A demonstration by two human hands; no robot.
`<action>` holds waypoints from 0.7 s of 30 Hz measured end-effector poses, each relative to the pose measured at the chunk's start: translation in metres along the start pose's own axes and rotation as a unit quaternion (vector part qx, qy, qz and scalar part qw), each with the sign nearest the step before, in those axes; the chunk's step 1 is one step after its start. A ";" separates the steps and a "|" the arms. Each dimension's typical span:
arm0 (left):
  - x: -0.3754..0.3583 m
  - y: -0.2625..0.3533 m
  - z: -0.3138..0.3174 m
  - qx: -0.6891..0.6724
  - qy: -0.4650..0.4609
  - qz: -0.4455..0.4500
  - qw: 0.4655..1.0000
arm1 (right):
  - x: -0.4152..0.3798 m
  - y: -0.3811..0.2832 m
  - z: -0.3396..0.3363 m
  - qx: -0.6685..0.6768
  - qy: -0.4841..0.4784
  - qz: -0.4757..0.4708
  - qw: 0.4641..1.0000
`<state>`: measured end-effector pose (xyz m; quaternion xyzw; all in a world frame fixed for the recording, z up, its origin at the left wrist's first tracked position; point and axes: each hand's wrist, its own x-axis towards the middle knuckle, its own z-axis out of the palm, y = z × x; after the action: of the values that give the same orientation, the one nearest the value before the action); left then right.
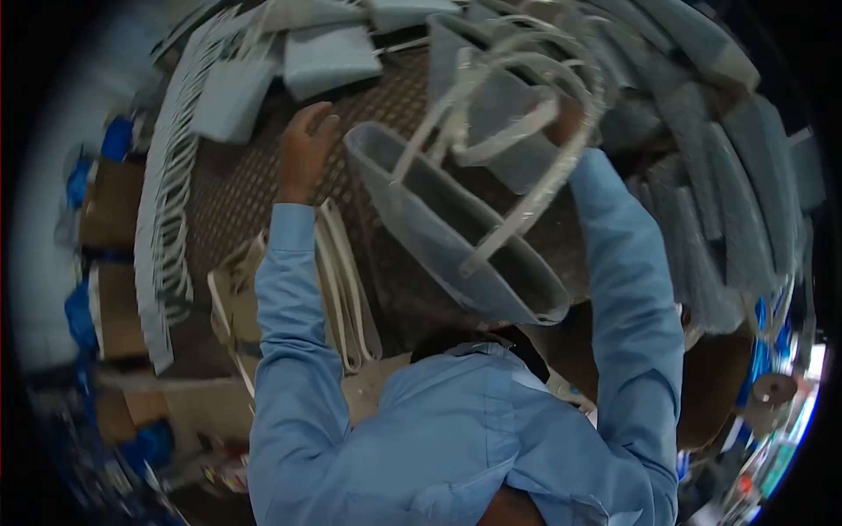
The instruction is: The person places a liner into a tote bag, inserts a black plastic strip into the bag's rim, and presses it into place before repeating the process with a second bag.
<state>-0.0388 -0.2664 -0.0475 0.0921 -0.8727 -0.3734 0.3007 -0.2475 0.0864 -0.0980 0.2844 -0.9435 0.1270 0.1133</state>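
Note:
A grey bag [438,232] with an open top and long pale handles lies tilted in front of my chest. My left hand [307,151] is raised over the brown patterned surface [368,96], left of the bag, its fingers apart and touching nothing. Behind the pale handle loops [526,206], my right hand [566,121] is partly hidden; its fingers and anything in them cannot be made out. Another grey bag [500,114] is beside it. Below my left hand stand several beige bags [338,289], partly covered by my sleeve.
A long row of white pieces with loops [162,193] runs down the left side. Pale flat pieces [329,61] lie at the far edge. Several grey wrapped bags [737,193] are stacked at the right. Cardboard boxes [118,311] are at the far left.

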 end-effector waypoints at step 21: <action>-0.362 -0.142 -0.167 0.344 0.059 -0.636 0.688 | -0.261 -0.018 -0.037 0.219 0.118 0.307 0.918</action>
<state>0.3420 -0.3266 -0.2233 0.7441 -0.6526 -0.1426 -0.0107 -0.0195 0.2159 -0.1347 -0.0188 -0.9126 0.3920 0.1144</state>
